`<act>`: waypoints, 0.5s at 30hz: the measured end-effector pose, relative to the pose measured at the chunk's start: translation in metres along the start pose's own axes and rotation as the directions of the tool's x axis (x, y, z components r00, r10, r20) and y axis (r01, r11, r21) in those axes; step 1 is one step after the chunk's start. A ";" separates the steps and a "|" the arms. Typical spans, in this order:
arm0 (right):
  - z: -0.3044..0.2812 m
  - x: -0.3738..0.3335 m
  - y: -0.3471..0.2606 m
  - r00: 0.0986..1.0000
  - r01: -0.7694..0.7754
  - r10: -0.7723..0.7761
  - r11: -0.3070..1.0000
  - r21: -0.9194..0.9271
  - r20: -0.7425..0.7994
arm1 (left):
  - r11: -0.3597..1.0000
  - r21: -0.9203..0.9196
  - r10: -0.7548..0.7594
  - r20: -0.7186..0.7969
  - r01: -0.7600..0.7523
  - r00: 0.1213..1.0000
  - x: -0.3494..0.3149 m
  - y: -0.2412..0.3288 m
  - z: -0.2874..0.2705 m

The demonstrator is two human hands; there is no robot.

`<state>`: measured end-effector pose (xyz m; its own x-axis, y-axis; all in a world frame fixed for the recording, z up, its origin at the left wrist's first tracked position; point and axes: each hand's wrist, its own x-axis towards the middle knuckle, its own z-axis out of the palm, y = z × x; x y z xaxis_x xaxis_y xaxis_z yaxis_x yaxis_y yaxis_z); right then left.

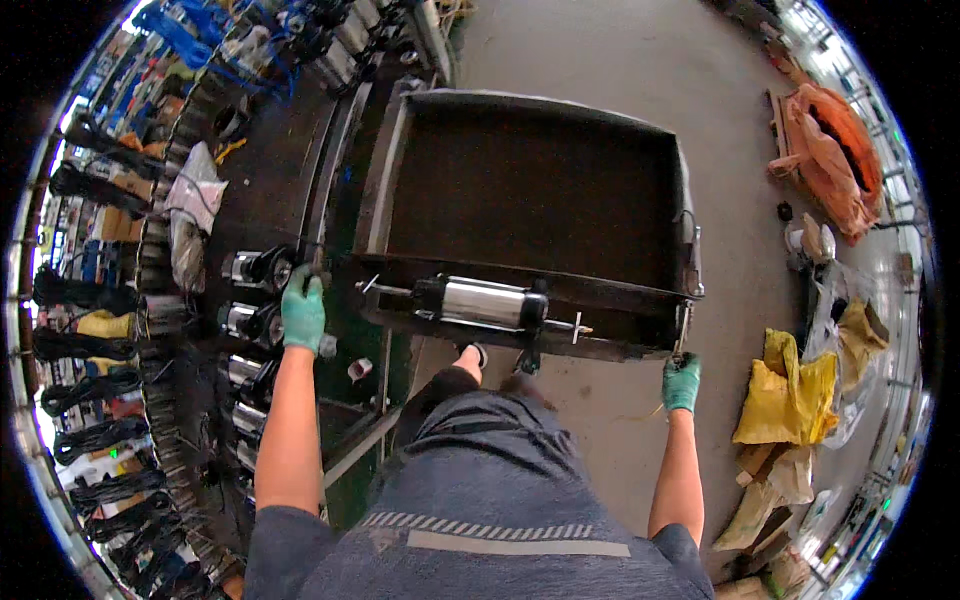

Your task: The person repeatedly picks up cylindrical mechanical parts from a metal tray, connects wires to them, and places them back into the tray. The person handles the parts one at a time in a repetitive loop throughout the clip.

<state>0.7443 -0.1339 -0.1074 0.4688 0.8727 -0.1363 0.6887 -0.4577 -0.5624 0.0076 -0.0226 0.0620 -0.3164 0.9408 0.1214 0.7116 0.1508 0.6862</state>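
In front of me is a dark metal cart point(540, 100) with a raised rim and a deep, brown inside. Across its near ledge lies a shiny steel cylinder point(484, 302) with black ends; thin rods with crosspieces stick out on both sides. My right hand point(682, 382), in a green glove, is closed at the cart's near right corner, on a metal bar point(686, 325) there. Off to the left, my green-gloved left hand point(303, 312) reaches over the bench's edge with curled fingers. What it grips by the dark steel parts is hard to make out.
Several steel motor-like cylinders point(240, 322) line the left bench, with coiled black cables point(85, 345) beyond. A white plastic bag point(197, 190) lies farther up. On the right floor are an orange sack point(825, 150) and a yellow sack point(785, 400). Grey floor point(590, 50) stretches ahead.
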 end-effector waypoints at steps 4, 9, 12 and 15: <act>-0.031 -0.026 -0.144 0.974 0.215 -0.224 0.960 -0.182 -0.032 | 0.945 0.324 -0.058 0.043 0.041 0.997 0.030 -0.014 -0.005; -0.004 -0.063 -0.344 0.821 0.521 -0.528 0.848 0.094 0.217 | 0.740 0.624 -0.133 0.503 -0.252 0.854 0.087 -0.023 0.021; 0.020 -0.068 -0.394 0.745 0.570 -0.495 0.821 -0.041 0.447 | 0.527 0.724 -0.259 0.636 -0.446 0.727 0.107 -0.035 0.022; 0.032 -0.057 -0.414 0.687 0.606 -0.380 0.771 -0.199 0.620 | 0.489 0.633 -0.262 0.763 -0.600 0.591 0.117 -0.033 0.012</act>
<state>0.4150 0.0113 0.1068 -0.2823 0.8785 -0.3853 0.9245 0.1420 -0.3536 -0.0457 0.0866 0.0448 0.1051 0.7480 -0.6553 0.9348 -0.2991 -0.1914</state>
